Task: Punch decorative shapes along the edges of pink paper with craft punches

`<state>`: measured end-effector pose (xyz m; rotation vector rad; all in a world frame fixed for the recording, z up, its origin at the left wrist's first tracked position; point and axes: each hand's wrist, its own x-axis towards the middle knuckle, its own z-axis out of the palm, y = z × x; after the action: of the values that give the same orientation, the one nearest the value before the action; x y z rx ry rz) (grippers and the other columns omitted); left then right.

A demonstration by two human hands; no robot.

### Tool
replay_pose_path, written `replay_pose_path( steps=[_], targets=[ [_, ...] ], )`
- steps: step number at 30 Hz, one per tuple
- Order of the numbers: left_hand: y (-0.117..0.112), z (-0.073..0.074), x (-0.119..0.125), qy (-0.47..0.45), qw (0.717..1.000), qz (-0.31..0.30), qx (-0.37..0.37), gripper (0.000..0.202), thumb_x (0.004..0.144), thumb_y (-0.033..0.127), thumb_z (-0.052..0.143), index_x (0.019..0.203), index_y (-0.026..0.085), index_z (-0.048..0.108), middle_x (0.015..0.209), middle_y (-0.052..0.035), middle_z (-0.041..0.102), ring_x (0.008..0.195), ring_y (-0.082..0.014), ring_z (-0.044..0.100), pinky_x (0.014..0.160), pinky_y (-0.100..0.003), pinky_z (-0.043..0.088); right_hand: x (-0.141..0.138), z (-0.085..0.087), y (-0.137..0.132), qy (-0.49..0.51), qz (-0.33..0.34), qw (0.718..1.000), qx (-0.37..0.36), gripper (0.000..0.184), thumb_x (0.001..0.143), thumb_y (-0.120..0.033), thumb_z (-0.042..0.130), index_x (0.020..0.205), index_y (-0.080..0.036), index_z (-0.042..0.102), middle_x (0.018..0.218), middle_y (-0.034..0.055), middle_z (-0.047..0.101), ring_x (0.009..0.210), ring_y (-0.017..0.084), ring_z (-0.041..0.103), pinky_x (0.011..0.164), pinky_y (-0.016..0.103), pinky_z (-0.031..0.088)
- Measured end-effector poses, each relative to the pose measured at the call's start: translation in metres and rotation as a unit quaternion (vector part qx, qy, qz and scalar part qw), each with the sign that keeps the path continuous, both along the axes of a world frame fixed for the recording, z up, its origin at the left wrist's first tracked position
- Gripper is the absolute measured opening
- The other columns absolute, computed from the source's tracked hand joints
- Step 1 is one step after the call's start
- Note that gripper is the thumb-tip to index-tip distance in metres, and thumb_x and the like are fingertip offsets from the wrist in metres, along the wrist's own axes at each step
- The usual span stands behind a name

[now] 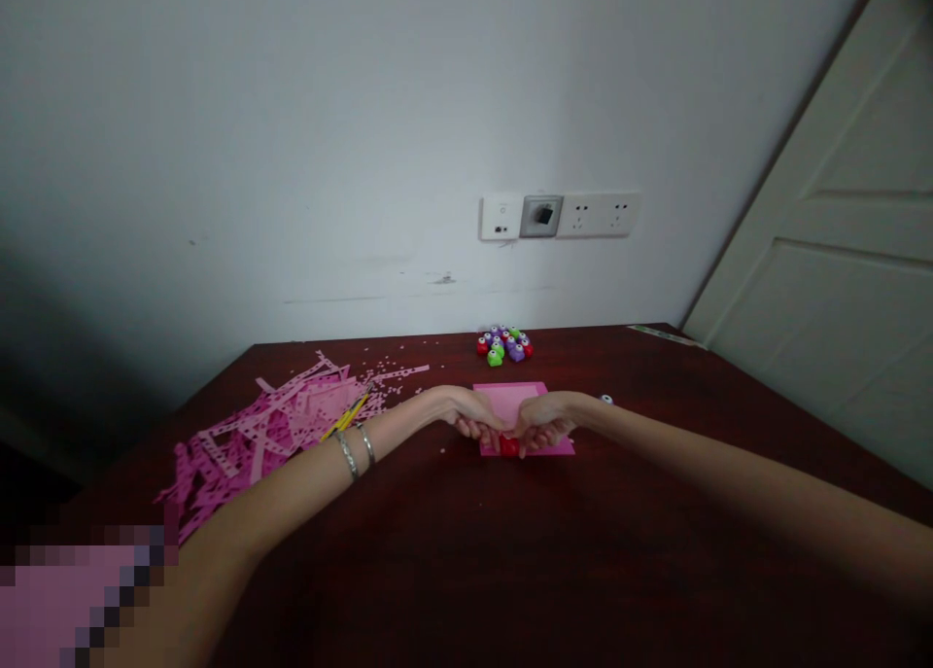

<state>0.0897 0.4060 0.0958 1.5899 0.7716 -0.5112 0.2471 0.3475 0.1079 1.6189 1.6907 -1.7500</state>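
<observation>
Both hands meet at the middle of the table over a sheet of pink paper (561, 447). My left hand (477, 423) and my right hand (544, 420) are closed around a small red craft punch (508, 446), their thumbs pressed close together on it. Fingers cover most of the punch, so whether the paper's edge sits inside it is hidden. The paper lies beneath and behind the hands. Just behind my right wrist a small punch with a white top (606, 399) partly shows.
Behind the paper stands a cluster of red, purple and green craft punches (504, 343). To the left lies a heap of punched pink paper strips (255, 435) with yellow pencil-like sticks (346, 418) and scattered bits. A ruler-like strip (667, 335) lies at the back right, near the wall.
</observation>
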Motion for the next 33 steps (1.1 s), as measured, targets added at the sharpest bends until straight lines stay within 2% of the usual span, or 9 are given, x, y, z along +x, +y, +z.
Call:
replay_pose_path(
  steps=[6, 11, 16, 21, 26, 30, 33],
  targets=[
    [0.002, -0.005, 0.004, 0.012, 1.000, 0.002, -0.012, 0.037, 0.051, 0.044, 0.077, 0.052, 0.013, 0.057, 0.046, 0.0007, 0.047, 0.036, -0.0017, 0.026, 0.033, -0.015, 0.015, -0.003, 0.001, 0.004, 0.015, -0.023, 0.999, -0.018, 0.025, 0.081, -0.024, 0.053, 0.061, -0.010, 0.059, 0.051, -0.0014, 0.053, 0.037, 0.003, 0.037, 0.036, 0.013, 0.027],
    [0.000, -0.006, 0.009, 0.028, 0.999, 0.024, 0.009, 0.032, 0.055, 0.036, 0.075, 0.050, 0.012, 0.055, 0.048, -0.0004, 0.050, 0.035, -0.0018, 0.028, 0.032, -0.014, 0.017, -0.006, 0.000, 0.009, 0.011, -0.021, 1.000, -0.020, 0.020, 0.078, -0.016, 0.051, 0.063, -0.008, 0.061, 0.046, -0.0023, 0.052, 0.035, 0.003, 0.035, 0.036, 0.014, 0.026],
    [-0.003, -0.004, 0.010, 0.034, 0.998, 0.025, 0.041, 0.026, 0.060, 0.029, 0.071, 0.049, 0.012, 0.055, 0.048, -0.0008, 0.051, 0.035, -0.0020, 0.027, 0.034, -0.016, 0.021, -0.008, -0.001, 0.008, 0.005, -0.026, 1.000, -0.011, 0.024, 0.079, -0.010, 0.045, 0.060, -0.008, 0.059, 0.043, -0.0035, 0.049, 0.034, 0.003, 0.034, 0.036, 0.013, 0.026],
    [-0.008, 0.001, 0.010, 0.039, 0.997, 0.044, 0.053, 0.022, 0.064, 0.023, 0.066, 0.049, 0.011, 0.056, 0.048, -0.0011, 0.050, 0.036, -0.0030, 0.029, 0.035, -0.017, 0.022, -0.008, -0.001, 0.007, -0.004, -0.025, 1.000, -0.003, 0.021, 0.077, -0.016, 0.052, 0.059, -0.009, 0.059, 0.042, -0.0038, 0.048, 0.033, 0.003, 0.034, 0.034, 0.013, 0.025],
    [-0.011, 0.001, 0.007, 0.034, 0.996, 0.060, 0.058, 0.024, 0.065, 0.025, 0.066, 0.050, 0.011, 0.055, 0.049, -0.0010, 0.050, 0.036, -0.0026, 0.029, 0.034, -0.016, 0.018, -0.008, -0.001, 0.009, -0.005, -0.008, 1.000, -0.014, 0.026, 0.076, -0.029, 0.059, 0.059, -0.008, 0.060, 0.042, -0.0043, 0.047, 0.033, 0.002, 0.031, 0.034, 0.013, 0.024],
    [-0.015, -0.003, -0.002, 0.002, 0.996, 0.069, 0.057, 0.028, 0.064, 0.035, 0.069, 0.054, 0.011, 0.057, 0.048, 0.0016, 0.048, 0.036, -0.0018, 0.027, 0.034, -0.016, 0.016, -0.008, 0.002, 0.005, -0.006, 0.001, 1.000, 0.004, 0.028, 0.077, -0.028, 0.057, 0.058, -0.008, 0.060, 0.043, -0.0031, 0.049, 0.034, 0.002, 0.032, 0.036, 0.014, 0.025],
    [-0.017, -0.009, -0.012, -0.058, 0.987, 0.077, 0.127, 0.032, 0.062, 0.043, 0.070, 0.059, 0.012, 0.059, 0.046, 0.0042, 0.045, 0.037, -0.0030, 0.030, 0.035, -0.017, 0.019, -0.007, 0.006, -0.002, -0.008, -0.001, 0.999, 0.044, 0.026, 0.079, -0.024, 0.054, 0.060, -0.009, 0.061, 0.041, -0.0040, 0.047, 0.034, 0.003, 0.033, 0.037, 0.015, 0.025]
  ],
)
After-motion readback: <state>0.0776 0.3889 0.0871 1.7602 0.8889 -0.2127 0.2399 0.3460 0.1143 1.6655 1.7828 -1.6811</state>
